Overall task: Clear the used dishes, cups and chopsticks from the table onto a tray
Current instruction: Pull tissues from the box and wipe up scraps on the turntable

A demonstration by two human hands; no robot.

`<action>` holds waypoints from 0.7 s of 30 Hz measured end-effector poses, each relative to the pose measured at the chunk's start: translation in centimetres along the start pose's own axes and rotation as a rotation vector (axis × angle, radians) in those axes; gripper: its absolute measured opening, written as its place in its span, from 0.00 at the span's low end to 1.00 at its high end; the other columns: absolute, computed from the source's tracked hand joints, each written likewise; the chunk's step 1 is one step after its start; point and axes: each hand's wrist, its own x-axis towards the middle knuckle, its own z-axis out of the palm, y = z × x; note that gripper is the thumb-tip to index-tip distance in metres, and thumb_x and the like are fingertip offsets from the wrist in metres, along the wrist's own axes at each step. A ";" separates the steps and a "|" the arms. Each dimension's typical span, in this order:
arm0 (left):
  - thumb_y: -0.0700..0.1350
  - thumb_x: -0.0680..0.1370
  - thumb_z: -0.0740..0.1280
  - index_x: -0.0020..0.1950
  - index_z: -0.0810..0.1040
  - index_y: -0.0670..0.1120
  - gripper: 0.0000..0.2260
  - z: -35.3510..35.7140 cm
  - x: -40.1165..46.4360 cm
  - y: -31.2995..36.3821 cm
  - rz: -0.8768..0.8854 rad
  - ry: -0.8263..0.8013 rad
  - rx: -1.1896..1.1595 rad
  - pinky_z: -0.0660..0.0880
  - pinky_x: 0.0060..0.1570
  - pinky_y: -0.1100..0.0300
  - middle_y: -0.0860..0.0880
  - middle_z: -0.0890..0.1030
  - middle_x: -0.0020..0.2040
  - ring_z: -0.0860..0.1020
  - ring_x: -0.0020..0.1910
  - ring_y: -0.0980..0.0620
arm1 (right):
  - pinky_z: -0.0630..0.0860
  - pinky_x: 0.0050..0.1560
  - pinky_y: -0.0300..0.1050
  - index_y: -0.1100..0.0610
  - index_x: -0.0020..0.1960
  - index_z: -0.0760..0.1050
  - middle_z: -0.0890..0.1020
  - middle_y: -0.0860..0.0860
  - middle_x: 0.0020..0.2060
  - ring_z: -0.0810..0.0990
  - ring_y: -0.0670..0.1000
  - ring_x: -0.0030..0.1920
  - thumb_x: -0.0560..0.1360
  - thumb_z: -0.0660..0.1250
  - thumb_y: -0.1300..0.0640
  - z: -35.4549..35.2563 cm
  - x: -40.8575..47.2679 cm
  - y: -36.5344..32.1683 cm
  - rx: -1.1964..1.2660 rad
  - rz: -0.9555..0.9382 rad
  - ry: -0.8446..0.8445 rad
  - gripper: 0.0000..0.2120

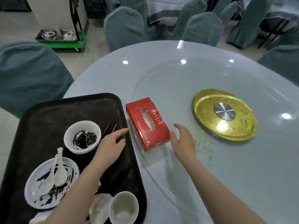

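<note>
A dark brown tray [48, 113] sits on the table's near left edge. It carries a white bowl [71, 138] smeared with dark sauce, a stained white plate [32, 196] with two white spoons [59, 172] on it, a grey-white cup [123, 207] and crumpled napkins [100, 206]. Thin dark chopsticks [106, 129] lie on the tray, their tips poking out from under my left hand [110, 146]. That hand rests over them with its fingers stretched out. My right hand [184, 143] hovers open beside a red tissue box [147, 123], thumb at the box's near corner.
The round table has a glass turntable [178, 81] with a gold hub [224, 115]; pale green crumbs [203, 146] lie near the hub. Teal-covered chairs [29, 73] ring the table. A green cart [64, 43] holding a bin of dishes stands on the floor behind.
</note>
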 end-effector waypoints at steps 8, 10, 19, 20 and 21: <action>0.40 0.80 0.62 0.70 0.72 0.54 0.20 2.8 2.6 4.3 0.138 -0.069 0.117 0.64 0.61 0.67 0.58 0.73 0.66 0.68 0.62 0.63 | 0.50 0.74 0.53 0.63 0.77 0.49 0.51 0.60 0.77 0.47 0.58 0.77 0.74 0.62 0.36 -4.2 -1.1 10.8 -0.418 0.232 -0.002 0.45; 0.40 0.80 0.62 0.70 0.72 0.54 0.20 3.2 3.1 4.9 0.153 -0.075 0.142 0.63 0.60 0.68 0.60 0.73 0.64 0.67 0.61 0.64 | 0.50 0.74 0.56 0.63 0.77 0.45 0.47 0.60 0.77 0.45 0.58 0.77 0.71 0.60 0.32 -4.6 -0.7 12.1 -0.479 0.282 -0.052 0.50; 0.43 0.80 0.62 0.69 0.72 0.58 0.19 2.3 3.3 5.4 0.175 -0.089 0.207 0.71 0.50 0.69 0.53 0.80 0.54 0.74 0.51 0.57 | 0.42 0.74 0.55 0.60 0.78 0.43 0.46 0.58 0.77 0.42 0.56 0.77 0.73 0.55 0.30 -1.6 5.1 10.9 -0.477 0.097 -0.189 0.47; 0.42 0.80 0.62 0.69 0.72 0.59 0.20 2.0 3.2 5.5 0.178 -0.083 0.201 0.72 0.52 0.65 0.52 0.80 0.57 0.75 0.52 0.57 | 0.41 0.74 0.54 0.58 0.78 0.44 0.46 0.56 0.78 0.42 0.56 0.77 0.74 0.54 0.31 -1.2 5.7 10.7 -0.488 0.062 -0.214 0.45; 0.42 0.79 0.62 0.69 0.72 0.59 0.20 1.8 3.0 5.7 0.185 -0.078 0.199 0.71 0.54 0.65 0.55 0.80 0.59 0.76 0.55 0.58 | 0.41 0.74 0.54 0.57 0.78 0.46 0.47 0.55 0.78 0.43 0.55 0.77 0.75 0.54 0.33 -0.9 6.0 10.5 -0.499 0.025 -0.236 0.42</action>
